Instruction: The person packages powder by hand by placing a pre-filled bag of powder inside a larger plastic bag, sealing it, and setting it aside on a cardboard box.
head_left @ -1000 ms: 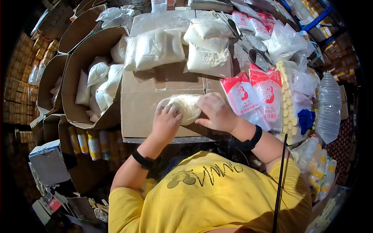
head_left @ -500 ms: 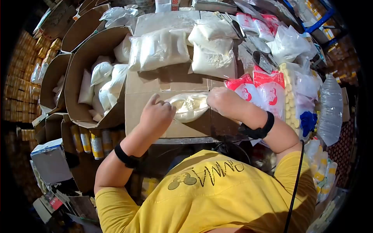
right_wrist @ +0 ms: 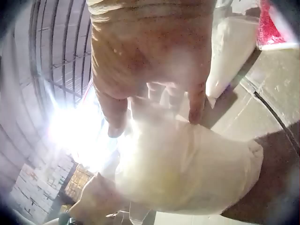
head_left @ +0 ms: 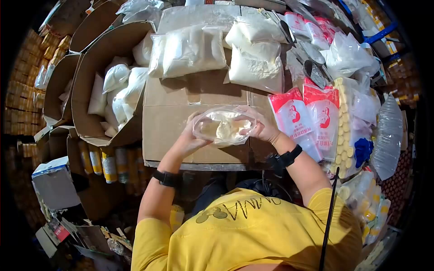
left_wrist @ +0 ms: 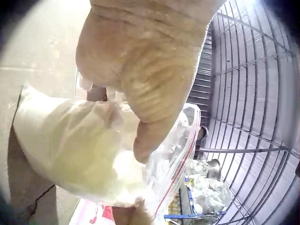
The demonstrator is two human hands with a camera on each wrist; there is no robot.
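Observation:
Both hands hold a clear plastic zip bag of cream-white powder between them over the cardboard-topped table. Its mouth faces up, spread wide, and the powder shows inside. The left hand grips the bag's left side; the left wrist view shows its thumb pressing near the rim, where a red zip line runs. On the opposite side, the right hand grips the bag, its thumb and fingers spread round the plastic in the right wrist view. The bag's body bulges below that hand.
Filled powder bags lie along the table's back, with more stacked beside them. Red-and-white printed bags lie at the right, near a metal scoop. A cardboard box of white bags stands at the left.
The hands pulled the bag's rim out sideways, then came closer together, now gripping its sides. The mouth went from a stretched narrow opening to a wide oval.

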